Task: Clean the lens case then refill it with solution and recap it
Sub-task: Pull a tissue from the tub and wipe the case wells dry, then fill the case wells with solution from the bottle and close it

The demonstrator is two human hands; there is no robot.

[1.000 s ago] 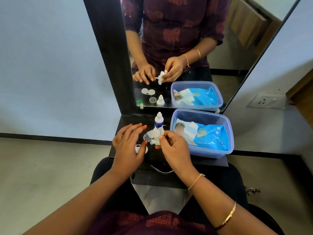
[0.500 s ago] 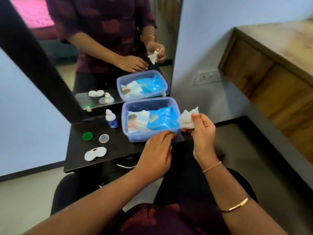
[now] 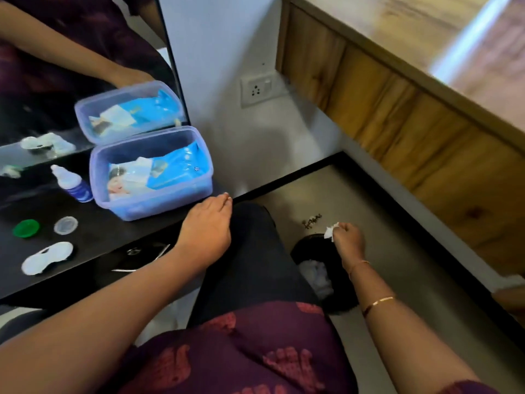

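Case (image 3: 47, 257) (uncapped) well left of hands (image 3: 206, 231)

Tissue (image 3: 330, 232) in right hand (image 3: 349, 240), above bin (image 3: 309, 249)

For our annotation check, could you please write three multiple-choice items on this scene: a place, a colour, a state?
1. Where is the tissue? A. in the box B. over the bin C. on the floor
2. What colours are the loose caps? A. green and clear B. both white C. red and blue
3. How is the lens case? A. capped B. uncapped C. in the box
1B: the right hand pinches it above the bin; 2A: one is green, the other clear; 3B: both caps lie off it.
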